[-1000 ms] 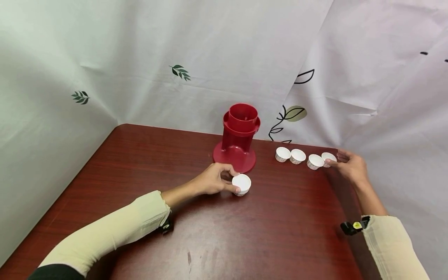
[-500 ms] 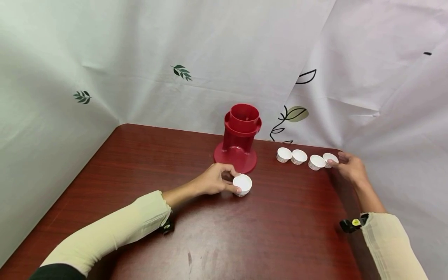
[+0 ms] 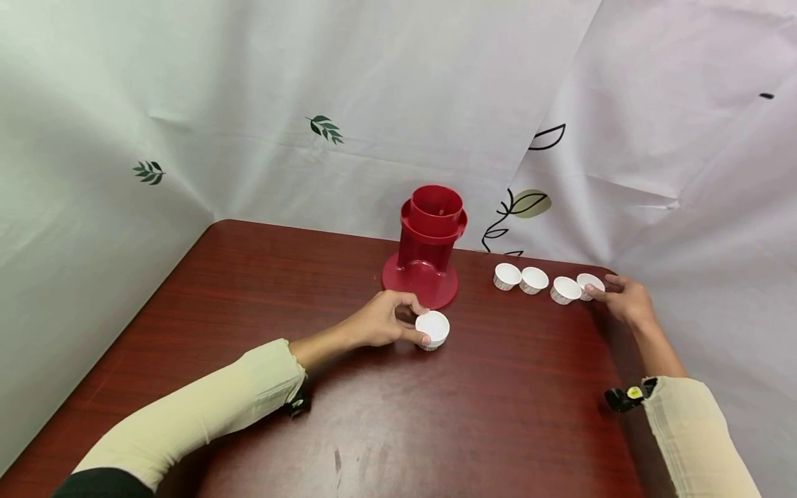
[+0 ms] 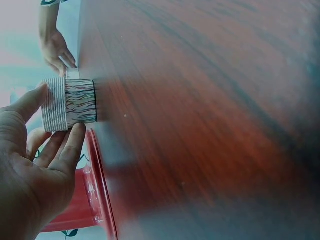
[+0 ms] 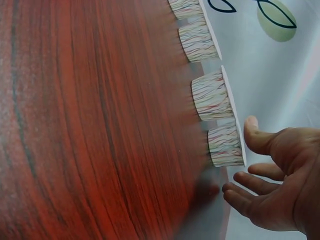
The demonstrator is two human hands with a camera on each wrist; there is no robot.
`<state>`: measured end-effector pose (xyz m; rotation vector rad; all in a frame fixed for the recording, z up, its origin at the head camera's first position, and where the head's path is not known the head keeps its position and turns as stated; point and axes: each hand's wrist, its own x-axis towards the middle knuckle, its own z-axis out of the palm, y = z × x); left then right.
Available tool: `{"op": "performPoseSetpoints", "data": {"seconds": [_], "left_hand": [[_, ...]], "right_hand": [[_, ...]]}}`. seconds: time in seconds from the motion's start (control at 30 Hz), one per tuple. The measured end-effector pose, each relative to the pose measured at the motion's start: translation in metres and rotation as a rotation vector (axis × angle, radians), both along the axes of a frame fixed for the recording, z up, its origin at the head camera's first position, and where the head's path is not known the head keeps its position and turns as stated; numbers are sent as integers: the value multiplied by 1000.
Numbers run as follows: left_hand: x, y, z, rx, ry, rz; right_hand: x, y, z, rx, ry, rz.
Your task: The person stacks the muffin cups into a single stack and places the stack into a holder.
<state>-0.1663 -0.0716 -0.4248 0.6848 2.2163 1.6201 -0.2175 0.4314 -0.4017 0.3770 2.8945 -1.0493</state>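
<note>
My left hand point(image 3: 382, 318) pinches a nested stack of white paper portion cups point(image 3: 432, 328) between thumb and fingers, at the middle of the table. Layered rims and a squiggle-patterned side show on the stack point(image 4: 70, 104) in the left wrist view, with its base close to the tabletop. At the far right my right hand point(image 3: 629, 302) is beside the end cup point(image 5: 226, 146) of a row of single cups. In the right wrist view its thumb point(image 5: 255, 135) is right by that cup's rim and its fingers are spread apart, gripping nothing.
Behind the left hand stands a red plastic holder point(image 3: 426, 252) with an upright tube and round base. Other white cups point(image 3: 507, 277) sit in a row along the table's back edge. A white patterned curtain point(image 3: 373, 138) surrounds the dark red wooden table point(image 3: 299, 277).
The camera view shifts slightly. My right hand eases slightly down by the end cup, its fingers staying apart; my left hand keeps its hold on the cup stack in place.
</note>
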Motion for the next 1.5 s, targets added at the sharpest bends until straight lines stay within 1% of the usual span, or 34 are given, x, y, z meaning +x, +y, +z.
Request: {"op": "performPoseSetpoints", "data": {"seconds": [0.27, 0.57, 0.7, 0.83, 0.97, 1.1, 1.2, 1.3, 1.5], "left_hand": [[0, 0, 1, -5, 12, -3], [0, 1, 1, -26, 19, 4], [0, 0, 2, -24, 17, 3], [0, 0, 1, -16, 18, -1], [0, 0, 1, -15, 21, 0], [0, 0, 0, -24, 23, 3], [0, 1, 0, -25, 23, 2], [-1, 1, -1, -23, 17, 2], [1, 1, 2, -2, -31, 13]], "right_hand": [[0, 0, -3, -35, 16, -13], [1, 3, -5, -14, 28, -55], [1, 6, -6, -6, 23, -49], [1, 8, -6, 2, 43, -34], [0, 9, -8, -45, 76, -22], [0, 9, -9, -157, 88, 1], [1, 9, -11, -202, 92, 19], [3, 10, -12, -209, 85, 26], [6, 10, -11, -218, 92, 28]]}}
